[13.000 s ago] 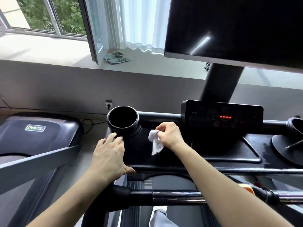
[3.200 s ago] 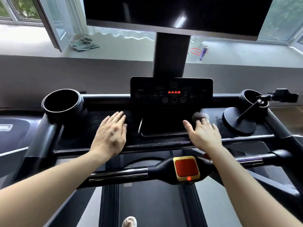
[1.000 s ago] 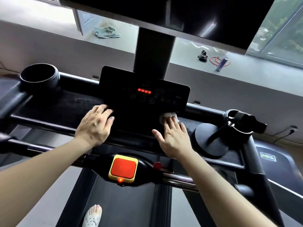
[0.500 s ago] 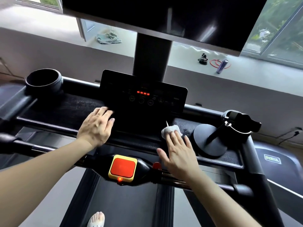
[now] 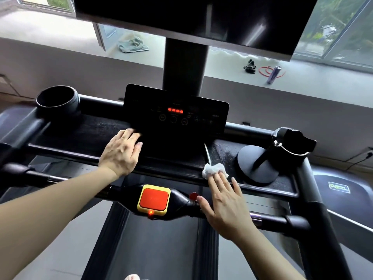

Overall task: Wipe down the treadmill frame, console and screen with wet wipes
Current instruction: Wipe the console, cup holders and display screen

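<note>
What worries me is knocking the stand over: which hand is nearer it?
Right. The right hand presses the wipe just left of the stand; the left hand rests far left, beside the control panel.

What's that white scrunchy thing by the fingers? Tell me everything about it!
That is a wet wipe, white and scrunched into a small, soft-looking wad. It lies near the front edge of the black console tray, right of the control panel and left of a round black stand base. The straight fingers of the right hand press down on its near side. A thin white strand seems to poke up from it toward the panel.
</note>
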